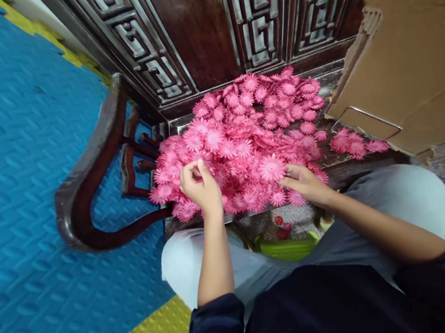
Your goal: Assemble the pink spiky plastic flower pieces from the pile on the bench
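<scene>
A large heap of pink artificial flower heads (pixel 240 146) covers the dark wooden bench seat in front of me. Over the heap's left part, my left hand (pixel 201 188) is raised with thumb and forefinger curled together in a pinch; anything between the fingertips is too small to make out. At the right front of the heap, my right hand (pixel 305 183) grips a single pink flower head (pixel 272 168) at its edge. This flower faces up, its narrow petals spread round a paler centre.
A curved wooden armrest (pixel 84 214) bounds the seat on the left. Behind rises a carved wooden backrest (pixel 198 27). A cardboard box (pixel 413 52) stands at the right, near a thin metal wire loop (pixel 369 117) and a few loose flowers (pixel 350 143). Below lies something green (pixel 288 248).
</scene>
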Motion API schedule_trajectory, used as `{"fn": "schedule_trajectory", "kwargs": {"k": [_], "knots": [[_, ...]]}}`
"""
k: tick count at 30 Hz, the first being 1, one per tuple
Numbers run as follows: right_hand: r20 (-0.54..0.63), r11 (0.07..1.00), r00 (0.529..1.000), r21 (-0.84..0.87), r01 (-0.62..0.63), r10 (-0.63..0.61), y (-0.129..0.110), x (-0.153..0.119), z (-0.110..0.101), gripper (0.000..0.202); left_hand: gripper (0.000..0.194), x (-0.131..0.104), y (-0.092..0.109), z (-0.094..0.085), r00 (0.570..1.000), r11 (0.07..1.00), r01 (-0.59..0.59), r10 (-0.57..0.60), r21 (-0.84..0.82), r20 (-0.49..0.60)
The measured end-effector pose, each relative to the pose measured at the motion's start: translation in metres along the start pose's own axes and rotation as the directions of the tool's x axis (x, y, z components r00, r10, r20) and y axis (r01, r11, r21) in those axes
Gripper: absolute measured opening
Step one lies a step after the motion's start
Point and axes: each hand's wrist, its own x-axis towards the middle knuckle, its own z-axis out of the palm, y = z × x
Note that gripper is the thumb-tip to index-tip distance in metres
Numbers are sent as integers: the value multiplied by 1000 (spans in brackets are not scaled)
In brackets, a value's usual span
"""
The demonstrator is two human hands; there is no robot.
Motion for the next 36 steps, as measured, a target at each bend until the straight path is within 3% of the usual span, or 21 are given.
{"fn": "schedule_trajectory", "kwargs": {"k": [4, 8, 11, 13, 15, 17, 18, 27, 32, 36], "knots": [[-58, 1000, 998, 11, -20, 21, 0, 1, 0, 16, 12, -2, 0, 2, 997, 995, -16, 8, 101, 80], [-108, 998, 993, 49, -43, 48, 0, 3, -1, 14, 15, -9, 6, 3, 998, 997, -33, 29, 75, 53], [-92, 995, 993, 78, -65, 72, 0, 3, -1, 12, 16, -21, 19, 2, 982, 980, -169, 159, 104, 102], [-60, 995, 995, 71, -75, 80, -1, 2, 0, 11, 16, -31, 30, 2, 917, 945, -322, 296, 56, 267], [-28, 996, 997, 54, -75, 76, -3, 2, 0, 11, 15, -41, 39, 2, 799, 908, -414, 397, -66, 451], [2, 997, 998, 49, -64, 64, -4, 2, 0, 10, 14, -48, 45, 2, 715, 899, -407, 425, -165, 555], [16, 997, 998, 53, -59, 58, -5, 2, -1, 10, 14, -50, 47, 2, 700, 903, -384, 421, -193, 577], [63, 999, 997, -20, -31, 32, -5, 1, -4, 19, 13, -49, 42, 4, 702, 918, -259, 392, -299, 594], [34, 999, 999, -43, 20, -18, -6, 3, -3, 21, 12, -49, 46, 4, 739, 938, -118, 303, -327, 602], [19, 999, 999, -21, 28, -28, -6, 4, -1, 21, 7, -50, 47, 5, 770, 944, -94, 271, -317, 578]]}}
